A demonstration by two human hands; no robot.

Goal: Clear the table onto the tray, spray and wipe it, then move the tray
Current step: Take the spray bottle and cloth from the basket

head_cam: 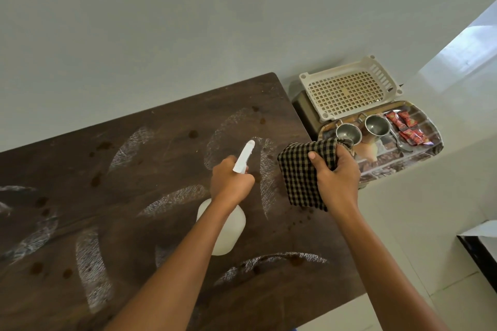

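**Head view, looking down over both forearms.** Both arms are extended forward over the dark wooden tabletop point(107, 164). The left hand point(231, 183) is held knuckles-up above the tabletop's right half. Its grip is closed round the neck of a white spray bottle point(234, 231). The bottle's body is seen below the wrist, and the white nozzle point(244, 155) is directed away from the person towards the far right corner. The right hand point(336, 177) is raised over the tabletop's right edge, with the thumb uppermost. Its grip is closed on a bunched black-and-tan checked cloth point(298, 177), which hangs down to the left of the palm.

The tabletop is marked by curved white foam streaks point(92, 266) and scattered brown stains point(193, 134).

The tray point(430, 142), patterned and oval, is placed beyond the tabletop's right end and is partly hidden by the cloth and the right hand. On it two steel cups point(376, 125), a spoon point(402, 144) and several red sachets point(402, 126) are carried. Print is visible on the sachets but is too small to be read. A white perforated plastic basket point(349, 88) is set just behind the tray, against the pale wall.
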